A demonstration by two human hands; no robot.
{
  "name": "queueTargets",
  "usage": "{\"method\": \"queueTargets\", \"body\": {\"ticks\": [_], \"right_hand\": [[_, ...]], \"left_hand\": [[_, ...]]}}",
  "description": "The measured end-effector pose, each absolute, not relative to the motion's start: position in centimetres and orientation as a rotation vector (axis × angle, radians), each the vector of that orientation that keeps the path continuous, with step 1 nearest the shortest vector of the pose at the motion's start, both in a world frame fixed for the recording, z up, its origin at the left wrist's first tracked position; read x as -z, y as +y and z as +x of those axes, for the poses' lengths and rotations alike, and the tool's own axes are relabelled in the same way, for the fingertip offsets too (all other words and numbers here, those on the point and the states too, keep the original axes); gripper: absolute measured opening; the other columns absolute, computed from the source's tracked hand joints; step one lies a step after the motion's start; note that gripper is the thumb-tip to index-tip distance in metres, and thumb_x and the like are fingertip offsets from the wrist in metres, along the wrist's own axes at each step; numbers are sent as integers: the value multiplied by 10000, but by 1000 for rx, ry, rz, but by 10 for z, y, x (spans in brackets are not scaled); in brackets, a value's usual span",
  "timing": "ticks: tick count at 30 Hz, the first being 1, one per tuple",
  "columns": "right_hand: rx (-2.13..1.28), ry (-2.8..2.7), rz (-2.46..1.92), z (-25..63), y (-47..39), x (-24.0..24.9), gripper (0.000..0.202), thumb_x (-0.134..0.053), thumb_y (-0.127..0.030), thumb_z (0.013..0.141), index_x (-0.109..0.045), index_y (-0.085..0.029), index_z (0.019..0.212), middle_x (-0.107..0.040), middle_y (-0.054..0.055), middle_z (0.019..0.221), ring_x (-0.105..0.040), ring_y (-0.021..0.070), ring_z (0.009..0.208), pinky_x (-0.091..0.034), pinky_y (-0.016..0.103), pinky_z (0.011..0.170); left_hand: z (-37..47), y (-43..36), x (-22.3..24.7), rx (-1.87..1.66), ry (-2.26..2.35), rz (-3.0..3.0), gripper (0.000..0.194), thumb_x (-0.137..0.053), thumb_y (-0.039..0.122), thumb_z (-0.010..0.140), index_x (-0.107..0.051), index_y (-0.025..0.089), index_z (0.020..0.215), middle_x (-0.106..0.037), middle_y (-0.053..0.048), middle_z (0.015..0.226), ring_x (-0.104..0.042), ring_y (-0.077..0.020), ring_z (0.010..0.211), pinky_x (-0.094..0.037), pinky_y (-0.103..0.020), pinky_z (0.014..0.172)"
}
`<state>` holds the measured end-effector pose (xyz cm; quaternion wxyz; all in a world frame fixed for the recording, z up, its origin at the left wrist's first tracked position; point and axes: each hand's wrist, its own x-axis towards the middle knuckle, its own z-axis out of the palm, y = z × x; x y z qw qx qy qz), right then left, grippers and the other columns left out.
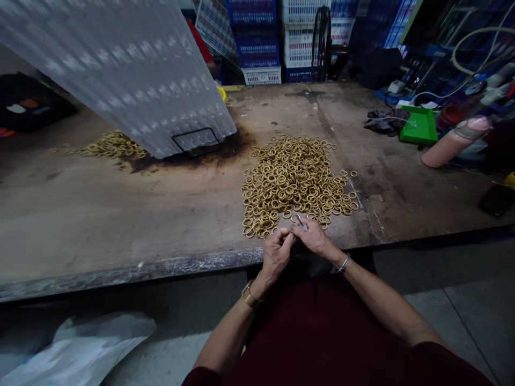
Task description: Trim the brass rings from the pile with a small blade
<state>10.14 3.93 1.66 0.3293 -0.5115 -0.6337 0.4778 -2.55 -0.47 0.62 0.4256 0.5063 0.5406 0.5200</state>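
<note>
A heap of brass-coloured rings (295,177) lies on the wooden table (181,214), with loose rings along its near side. At the table's front edge, just below the heap, my two hands meet with fingertips together. My left hand (277,252) is closed in a pinch; what it holds is too small and covered to make out. My right hand (314,237) is closed around a small thin tool (301,221), its slim dark tip pointing up towards the rings. Its exact kind does not show.
A tall ribbed grey panel-like stack (161,80) stands on the table at left, beside a second ring pile (110,145). At right are a green tray (419,126), a pink cylinder (456,142) and hoses. Blue and white crates (261,75) and a fan (322,43) stand behind.
</note>
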Motion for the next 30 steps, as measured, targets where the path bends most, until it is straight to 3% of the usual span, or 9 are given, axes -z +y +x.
{"method": "queueTargets", "body": {"ticks": [5, 9, 18, 30], "right_hand": [[-1457, -1498, -1335, 101, 39, -13, 213, -518, -382, 709, -471, -190, 628, -416, -73, 507, -340, 64, 471, -280, 191, 456], [-1610, -1414, -1288, 103, 39, -11, 243, -476, -419, 750, -500, -183, 696, -497, -49, 541, -360, 60, 423, -268, 187, 419], [-751, -2291, -1421, 114, 28, -5, 117, -487, -224, 791, -597, -182, 795, -607, 14, 670, -503, 122, 600, -287, 226, 577], [-512, -2580, -1735, 95, 37, -23, 270, -393, -220, 864, -561, -178, 1070, -685, 96, 975, -626, 203, 851, -361, 266, 681]], "left_hand": [[-26, -11, -10, -1127, 1127, 880, 295, -616, 452, 751, -541, 167, 772, -518, 48, 586, -381, -48, 422, -282, -182, 411], [-26, -13, -16, -1123, 926, 660, 332, -673, 452, 704, -529, 158, 764, -532, 40, 635, -378, -28, 422, -267, -162, 390], [-26, -12, -5, -1176, 1136, 755, 358, -639, 498, 725, -525, 166, 791, -548, 38, 623, -400, -35, 435, -281, -154, 391], [-38, -21, -13, -1171, 1042, 620, 352, -695, 456, 691, -523, 164, 784, -528, 56, 594, -400, -29, 420, -290, -146, 383]]}}
